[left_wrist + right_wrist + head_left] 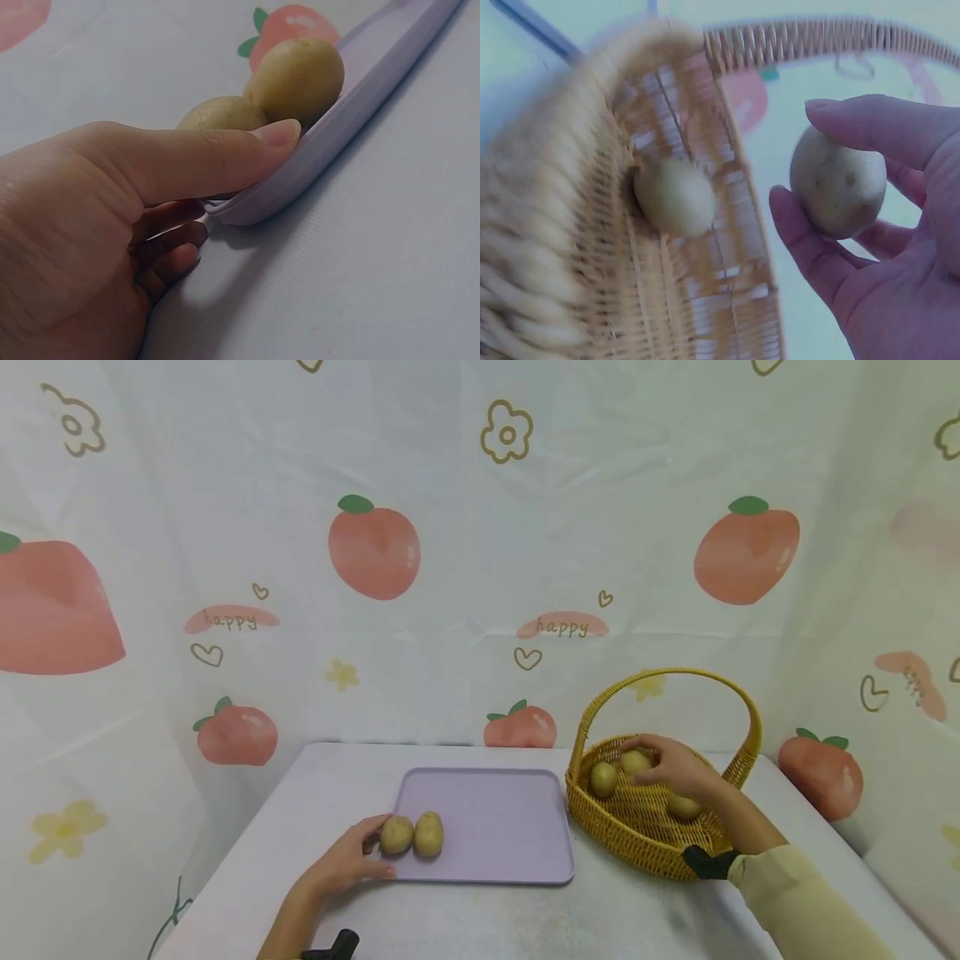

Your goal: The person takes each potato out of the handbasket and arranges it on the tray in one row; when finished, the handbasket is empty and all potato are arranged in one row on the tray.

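Note:
My left hand is at the near left corner of a lilac tray and grips it. In the left wrist view the thumb lies along the rim, and the other fingers curl round outside the corner. Two potatoes, one rounder and one longer, sit side by side on the tray close to that hand. My right hand is over a wicker basket and holds a potato between thumb and fingers. Two other potatoes lie in the basket.
The basket stands right of the tray on a white table, its tall arched handle rising over the right hand. Behind the table hangs a white curtain printed with peaches. A green cord hangs at the table's left edge.

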`<state>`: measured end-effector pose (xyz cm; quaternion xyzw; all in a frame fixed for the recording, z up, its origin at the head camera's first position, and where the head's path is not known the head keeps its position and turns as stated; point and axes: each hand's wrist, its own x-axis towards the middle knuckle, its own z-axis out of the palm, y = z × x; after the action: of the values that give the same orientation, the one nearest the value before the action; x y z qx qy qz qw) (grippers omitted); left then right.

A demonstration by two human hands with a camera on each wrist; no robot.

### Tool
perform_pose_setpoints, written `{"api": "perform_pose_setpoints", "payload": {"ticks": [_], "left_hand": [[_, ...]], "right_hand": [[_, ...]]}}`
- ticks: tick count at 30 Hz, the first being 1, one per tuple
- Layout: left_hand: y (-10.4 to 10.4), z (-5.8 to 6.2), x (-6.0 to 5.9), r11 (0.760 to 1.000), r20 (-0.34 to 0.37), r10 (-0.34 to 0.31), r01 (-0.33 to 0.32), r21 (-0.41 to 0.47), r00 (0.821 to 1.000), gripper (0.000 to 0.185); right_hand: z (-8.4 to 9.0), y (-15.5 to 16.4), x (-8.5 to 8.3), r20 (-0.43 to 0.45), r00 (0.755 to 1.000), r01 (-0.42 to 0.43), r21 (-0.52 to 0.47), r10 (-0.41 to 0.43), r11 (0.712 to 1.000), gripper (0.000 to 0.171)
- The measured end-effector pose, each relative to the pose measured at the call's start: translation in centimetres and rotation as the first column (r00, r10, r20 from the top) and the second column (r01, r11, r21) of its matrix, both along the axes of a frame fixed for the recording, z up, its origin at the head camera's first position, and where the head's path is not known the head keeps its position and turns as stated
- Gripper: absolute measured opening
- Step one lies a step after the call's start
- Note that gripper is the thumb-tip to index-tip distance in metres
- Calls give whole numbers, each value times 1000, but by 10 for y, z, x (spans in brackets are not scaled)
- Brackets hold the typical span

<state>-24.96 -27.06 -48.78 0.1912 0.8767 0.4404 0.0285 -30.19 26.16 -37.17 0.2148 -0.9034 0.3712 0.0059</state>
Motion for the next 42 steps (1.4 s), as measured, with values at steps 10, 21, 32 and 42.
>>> {"api": "perform_pose_setpoints", "payload": {"ticks": [10, 21, 32, 42], "left_hand": [[1, 0, 1, 1000, -7, -5, 5, -5, 1000, 90], [1, 1, 1, 1000, 19, 21, -21, -1, 1000, 90], [2, 2, 1, 1000, 16, 13, -13, -16, 1000, 90], [2, 2, 2, 1000, 7, 2, -1, -21, 1000, 89]], "right_hand": [[1, -39, 33, -12, 1000, -21, -134, 20, 991, 59], [-9, -95, 39, -67, 992, -119, -189, 108, 975, 59], [-49, -143, 24, -200, 960, -215, -93, 193, 972, 56], [-86, -194, 14, -87, 974, -211, -34, 207, 977, 58]]}}
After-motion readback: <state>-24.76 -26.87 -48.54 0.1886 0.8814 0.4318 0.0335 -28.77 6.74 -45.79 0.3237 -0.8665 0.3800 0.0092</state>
